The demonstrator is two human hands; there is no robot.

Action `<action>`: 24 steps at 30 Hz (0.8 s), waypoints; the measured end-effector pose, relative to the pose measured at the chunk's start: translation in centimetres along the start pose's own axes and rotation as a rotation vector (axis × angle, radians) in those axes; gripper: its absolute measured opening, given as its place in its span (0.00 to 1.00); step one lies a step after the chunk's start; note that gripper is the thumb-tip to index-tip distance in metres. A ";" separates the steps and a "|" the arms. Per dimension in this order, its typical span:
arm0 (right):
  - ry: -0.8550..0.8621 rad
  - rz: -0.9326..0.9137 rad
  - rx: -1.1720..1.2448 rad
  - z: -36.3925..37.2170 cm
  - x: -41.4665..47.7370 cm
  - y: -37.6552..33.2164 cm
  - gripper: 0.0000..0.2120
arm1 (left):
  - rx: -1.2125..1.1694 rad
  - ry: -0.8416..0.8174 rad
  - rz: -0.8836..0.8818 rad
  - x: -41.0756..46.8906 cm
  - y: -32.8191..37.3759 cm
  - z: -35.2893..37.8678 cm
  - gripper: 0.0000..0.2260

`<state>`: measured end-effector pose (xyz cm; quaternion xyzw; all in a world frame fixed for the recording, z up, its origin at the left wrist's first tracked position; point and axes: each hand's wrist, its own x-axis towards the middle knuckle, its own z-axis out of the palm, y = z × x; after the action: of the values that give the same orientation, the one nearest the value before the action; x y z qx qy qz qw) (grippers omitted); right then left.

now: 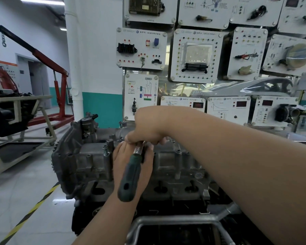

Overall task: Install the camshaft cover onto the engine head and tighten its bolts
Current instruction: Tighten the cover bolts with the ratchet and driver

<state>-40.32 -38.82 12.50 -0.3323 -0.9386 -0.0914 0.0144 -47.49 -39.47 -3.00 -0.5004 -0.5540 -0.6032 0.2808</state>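
A glossy pale floor [25, 183] crossed by yellow-and-black tape [34, 209] is catching the ceiling lights. A red engine hoist [60, 96] is standing to the left and white training panels [193, 55] are hanging behind. The rough cast-aluminium camshaft cover [168, 161] is sitting on the engine head [159, 190]. The right hand [148, 126] is clasping the chrome end of a green-handled ratchet [131, 177] over the cover. The left hand [122, 161] is lying beneath its shank, and I cannot tell its grip.

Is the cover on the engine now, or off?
On: the cover sits atop the engine, and the right hand holds a wrench over it.
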 end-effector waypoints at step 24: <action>0.056 -0.059 -0.012 -0.2 -0.8 1.8 0.19 | -0.014 -0.119 -0.047 0.3 0.4 -1.1 0.12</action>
<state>-38.59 -37.96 12.92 -0.3020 -0.9466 -0.1068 0.0360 -47.58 -40.54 -2.40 -0.5244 -0.5769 -0.5827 0.2295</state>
